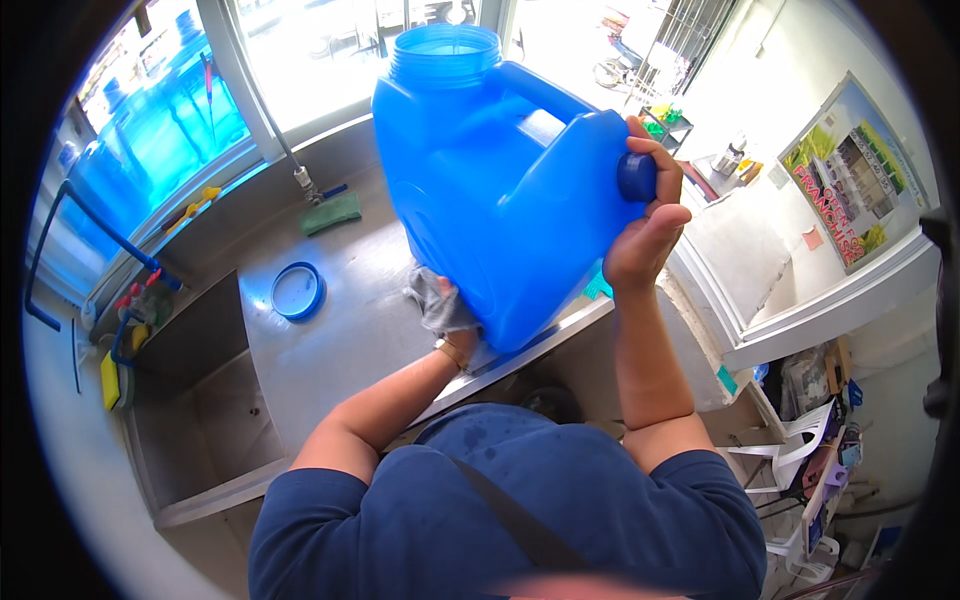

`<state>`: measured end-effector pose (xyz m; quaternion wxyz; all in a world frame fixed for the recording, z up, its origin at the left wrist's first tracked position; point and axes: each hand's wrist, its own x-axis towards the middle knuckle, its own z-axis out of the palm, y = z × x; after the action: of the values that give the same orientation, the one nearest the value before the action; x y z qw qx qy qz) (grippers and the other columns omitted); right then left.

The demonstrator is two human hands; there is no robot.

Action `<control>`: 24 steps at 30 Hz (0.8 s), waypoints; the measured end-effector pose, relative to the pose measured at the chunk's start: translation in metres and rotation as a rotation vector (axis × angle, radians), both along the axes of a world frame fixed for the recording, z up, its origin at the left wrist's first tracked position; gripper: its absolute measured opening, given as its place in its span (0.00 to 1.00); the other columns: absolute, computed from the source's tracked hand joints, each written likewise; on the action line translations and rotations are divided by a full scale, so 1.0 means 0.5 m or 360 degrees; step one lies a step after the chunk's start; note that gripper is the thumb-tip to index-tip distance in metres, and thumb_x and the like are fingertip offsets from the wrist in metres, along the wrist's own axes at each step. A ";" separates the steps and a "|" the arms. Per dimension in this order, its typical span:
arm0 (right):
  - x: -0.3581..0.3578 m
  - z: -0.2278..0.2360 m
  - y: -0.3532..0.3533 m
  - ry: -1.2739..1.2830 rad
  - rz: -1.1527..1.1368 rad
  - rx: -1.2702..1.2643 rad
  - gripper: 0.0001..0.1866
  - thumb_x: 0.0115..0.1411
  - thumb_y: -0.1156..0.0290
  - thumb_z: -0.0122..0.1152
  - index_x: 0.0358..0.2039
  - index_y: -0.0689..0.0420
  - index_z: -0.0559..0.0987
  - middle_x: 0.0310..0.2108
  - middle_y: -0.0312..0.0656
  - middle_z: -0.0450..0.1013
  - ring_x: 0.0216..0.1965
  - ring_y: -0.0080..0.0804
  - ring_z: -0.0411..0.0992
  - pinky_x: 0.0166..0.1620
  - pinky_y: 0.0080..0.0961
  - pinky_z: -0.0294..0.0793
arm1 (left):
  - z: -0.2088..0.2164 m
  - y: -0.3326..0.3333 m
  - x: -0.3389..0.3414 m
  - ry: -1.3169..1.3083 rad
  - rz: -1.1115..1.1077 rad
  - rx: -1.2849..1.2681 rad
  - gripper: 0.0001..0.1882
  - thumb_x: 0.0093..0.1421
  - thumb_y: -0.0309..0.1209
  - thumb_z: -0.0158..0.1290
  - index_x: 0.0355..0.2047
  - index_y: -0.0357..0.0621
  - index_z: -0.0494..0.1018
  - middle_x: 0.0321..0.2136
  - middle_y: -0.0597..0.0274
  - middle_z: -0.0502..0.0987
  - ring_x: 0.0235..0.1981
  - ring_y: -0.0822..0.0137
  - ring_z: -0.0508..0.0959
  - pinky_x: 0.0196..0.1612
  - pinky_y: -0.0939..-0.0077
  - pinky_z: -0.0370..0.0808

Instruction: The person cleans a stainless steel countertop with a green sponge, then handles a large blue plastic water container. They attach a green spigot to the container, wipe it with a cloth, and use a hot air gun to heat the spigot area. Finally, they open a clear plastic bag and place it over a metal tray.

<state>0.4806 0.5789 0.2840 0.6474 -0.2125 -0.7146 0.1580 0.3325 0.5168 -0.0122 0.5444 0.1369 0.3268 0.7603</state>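
A large blue plastic water jug (480, 200) is held tilted over the steel counter, its wide threaded mouth uncovered and pointing away from me. My right hand (645, 225) grips its right end, the fingers around a dark blue spout cap (636, 177). Low on the jug's left side, my left hand (458, 330) presses a grey cloth (438, 302) against the wall; part of that hand is hidden by the cloth and the jug. On the counter to the left lies a round blue lid (298, 291).
The steel counter (340, 350) has a sink basin (215, 420) at its left end. A green scrub pad (331, 214) lies near a tap (307, 185) at the back. A yellow sponge (109, 380) hangs at the left edge. Blue jugs (150, 140) stand behind the window.
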 end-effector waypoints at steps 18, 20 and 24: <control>0.004 -0.004 -0.001 -0.0038 -0.0032 0.0114 0.46 0.67 0.30 0.18 0.55 0.59 0.69 0.60 0.49 0.68 0.60 0.37 0.66 0.65 0.32 0.61 | 0.120 -0.020 0.040 -0.0267 0.0103 -0.0107 0.48 0.63 0.71 0.38 0.68 0.45 0.56 0.63 0.52 0.65 0.60 0.54 0.68 0.66 0.60 0.63; 0.003 -0.004 0.000 -0.0033 -0.0042 0.0113 0.46 0.67 0.30 0.18 0.55 0.59 0.70 0.60 0.49 0.69 0.59 0.37 0.67 0.64 0.32 0.62 | 0.162 -0.069 0.069 -0.0356 -0.0072 -0.0311 0.48 0.62 0.71 0.40 0.67 0.44 0.57 0.63 0.51 0.66 0.59 0.54 0.70 0.65 0.58 0.64; 0.007 -0.013 0.008 0.0038 -0.0117 0.0218 0.39 0.71 0.38 0.24 0.53 0.60 0.74 0.53 0.54 0.75 0.55 0.51 0.72 0.59 0.40 0.68 | 0.296 -0.157 0.067 -0.0782 -0.1072 0.0030 0.40 0.66 0.65 0.42 0.63 0.45 0.62 0.58 0.55 0.71 0.55 0.59 0.74 0.60 0.56 0.70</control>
<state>0.4841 0.5829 0.2777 0.6743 -0.1919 -0.7077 0.0875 0.3661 0.4383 0.1359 0.8232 0.0556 0.1173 0.5528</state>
